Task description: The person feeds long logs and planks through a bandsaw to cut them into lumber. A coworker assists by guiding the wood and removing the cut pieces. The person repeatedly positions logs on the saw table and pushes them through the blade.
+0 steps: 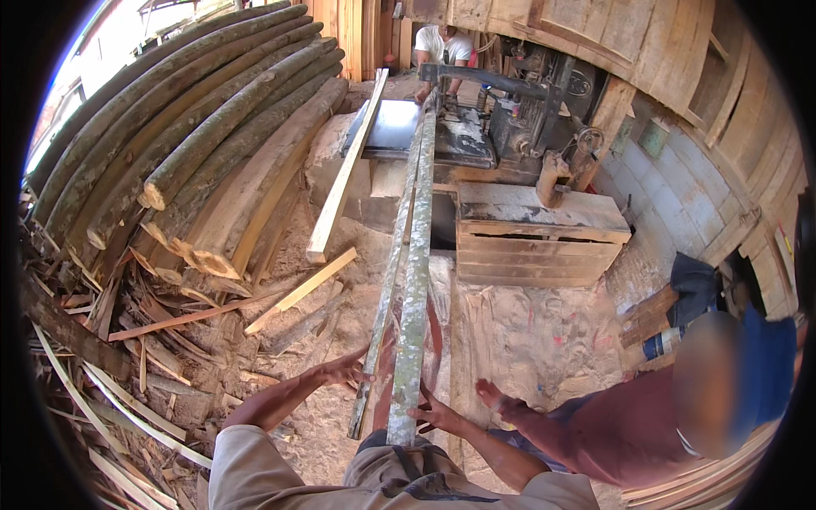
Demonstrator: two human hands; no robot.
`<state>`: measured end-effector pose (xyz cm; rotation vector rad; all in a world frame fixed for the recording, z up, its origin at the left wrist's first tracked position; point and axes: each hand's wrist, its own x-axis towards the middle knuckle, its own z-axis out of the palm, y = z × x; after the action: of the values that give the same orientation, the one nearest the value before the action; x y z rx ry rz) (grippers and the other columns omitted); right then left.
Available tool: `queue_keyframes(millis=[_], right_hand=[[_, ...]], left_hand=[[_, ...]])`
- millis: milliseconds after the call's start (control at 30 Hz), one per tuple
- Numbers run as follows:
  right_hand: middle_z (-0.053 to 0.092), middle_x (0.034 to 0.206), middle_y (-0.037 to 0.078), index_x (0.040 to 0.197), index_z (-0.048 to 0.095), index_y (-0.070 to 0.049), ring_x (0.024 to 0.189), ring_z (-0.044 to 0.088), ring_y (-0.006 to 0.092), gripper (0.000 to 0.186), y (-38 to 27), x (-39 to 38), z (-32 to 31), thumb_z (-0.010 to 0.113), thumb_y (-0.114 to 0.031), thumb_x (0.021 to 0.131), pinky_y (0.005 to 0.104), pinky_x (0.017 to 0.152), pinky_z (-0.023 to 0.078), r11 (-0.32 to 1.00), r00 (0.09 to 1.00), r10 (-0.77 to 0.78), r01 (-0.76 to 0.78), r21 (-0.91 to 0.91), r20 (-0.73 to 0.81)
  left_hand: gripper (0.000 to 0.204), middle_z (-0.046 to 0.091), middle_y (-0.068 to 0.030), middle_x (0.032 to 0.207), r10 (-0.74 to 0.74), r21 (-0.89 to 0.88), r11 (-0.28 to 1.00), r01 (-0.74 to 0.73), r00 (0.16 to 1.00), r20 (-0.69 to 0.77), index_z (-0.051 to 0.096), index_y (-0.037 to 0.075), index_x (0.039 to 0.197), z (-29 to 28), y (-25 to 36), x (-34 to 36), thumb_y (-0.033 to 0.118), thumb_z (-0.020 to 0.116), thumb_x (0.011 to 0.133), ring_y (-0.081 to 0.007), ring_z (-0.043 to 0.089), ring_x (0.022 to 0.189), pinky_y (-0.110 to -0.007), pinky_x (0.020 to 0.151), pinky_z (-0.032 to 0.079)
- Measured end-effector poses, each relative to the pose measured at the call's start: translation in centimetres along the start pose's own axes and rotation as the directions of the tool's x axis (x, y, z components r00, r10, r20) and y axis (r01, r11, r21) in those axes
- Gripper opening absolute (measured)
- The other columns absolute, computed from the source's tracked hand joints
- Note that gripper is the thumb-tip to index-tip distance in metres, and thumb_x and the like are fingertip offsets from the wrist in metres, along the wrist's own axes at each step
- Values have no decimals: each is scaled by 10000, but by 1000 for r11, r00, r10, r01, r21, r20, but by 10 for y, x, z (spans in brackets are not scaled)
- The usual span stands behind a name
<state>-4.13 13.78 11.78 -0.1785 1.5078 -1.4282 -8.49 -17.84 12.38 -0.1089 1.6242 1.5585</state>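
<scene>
Two long, narrow bark-edged wood slabs [416, 280] run from a saw table at the far end down toward me. My left hand [344, 371] presses against the left side of the left slab near its close end. Under the close end of the right slab lies my right hand [435, 415], fingers curled up against it. Both forearms come in from the lower edge.
A pile of logs [195, 127] and offcuts fills the left side. The saw machine [527, 110] and a wooden bench [535, 234] stand ahead. A person in a white shirt [442, 47] works at the far end. Another person [654, 416] crouches at my right, a hand near the slabs.
</scene>
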Motion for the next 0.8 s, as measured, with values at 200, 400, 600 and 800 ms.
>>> queue_keyframes(millis=[200,400,600,800], right_hand=[[583,1168,162,1489,-177,-222,889,632,218,1104,70,-63,73,683,-457,837,351,740,556,999,1000,18,-17,37,-26],[607,1109,152,1488,-180,-201,886,632,210,1109,127,-131,160,689,-434,839,349,743,554,998,1000,-8,8,69,-1],[604,1095,152,1502,-131,-184,873,630,214,1081,218,-194,237,693,-397,835,340,728,553,1000,996,-11,12,20,-88],[603,808,83,1520,53,-110,675,585,148,1031,296,-307,320,714,-413,790,272,612,513,990,943,-137,143,-2,-304]], left_hand=[[1112,500,-202,1257,-29,40,999,29,1000,3,-75,251,1509,73,-61,-70,333,770,792,-319,499,1207,-497,913,516],[1129,556,-168,1175,39,-61,998,-36,998,46,-99,250,1505,137,-133,-150,302,773,790,-306,528,1167,-528,918,493],[1129,612,-143,1134,-46,-8,999,46,999,2,-146,286,1492,214,-227,-191,239,757,817,-268,571,1127,-559,872,499],[1103,468,-167,1364,-38,-129,991,45,998,55,-128,282,1498,379,-332,-242,307,742,821,-349,524,1176,-549,905,484]])
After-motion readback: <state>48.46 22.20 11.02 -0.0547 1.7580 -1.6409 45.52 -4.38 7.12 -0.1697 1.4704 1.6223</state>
